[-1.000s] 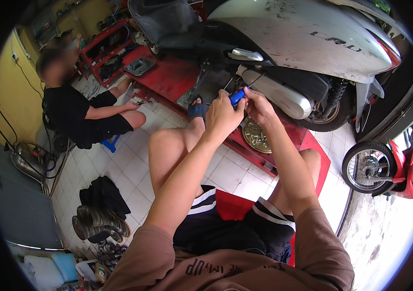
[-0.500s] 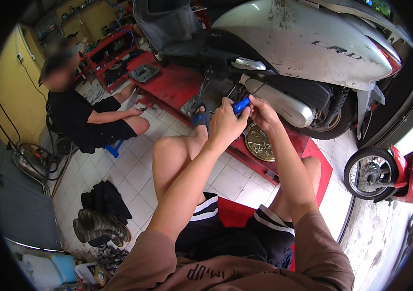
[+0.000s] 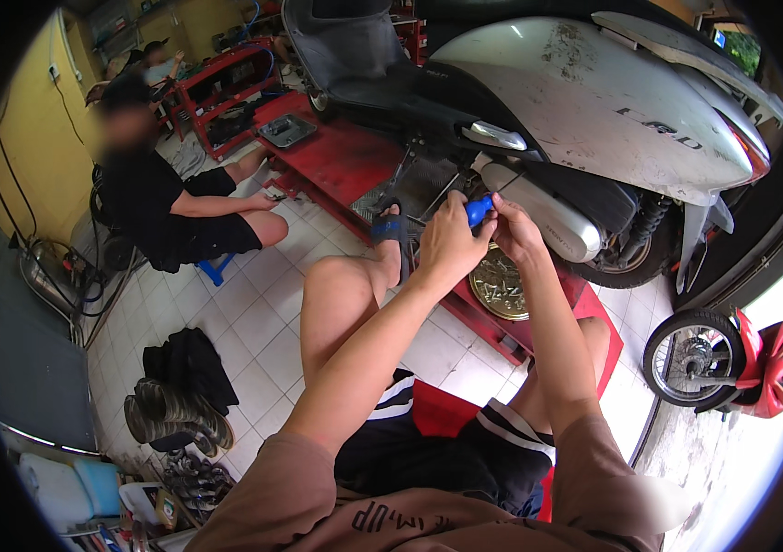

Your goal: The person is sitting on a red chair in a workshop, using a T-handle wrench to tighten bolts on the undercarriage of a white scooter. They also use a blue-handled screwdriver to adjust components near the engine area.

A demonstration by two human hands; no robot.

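Note:
Both my hands meet in front of the scooter's silver engine cover [image 3: 564,225]. My left hand [image 3: 447,243] is closed round a blue handle [image 3: 479,211], which looks like a screwdriver's. The fingers of my right hand [image 3: 518,235] pinch its other end, where a thin dark shaft points up and to the right toward the scooter. The shaft's tip is hard to make out against the cover. Just below my hands, a round gold-coloured dish [image 3: 499,315] holding small metal parts rests on the red lift platform [image 3: 354,180]. The silver and black scooter [image 3: 584,101] stands on that platform.
A co-worker in black [image 3: 143,198] sits on a low blue stool [image 3: 217,269] at the left. A grey tray [image 3: 287,131] lies on the platform's far end. Dark cloth [image 3: 191,363] and tyre-like parts [image 3: 166,414] lie at lower left. A red motorbike's wheel [image 3: 693,357] is at right.
The view has shifted slightly, so the scene sits lower and mostly to the right. Both hands keep their hold on the blue-handled tool, which has turned slightly.

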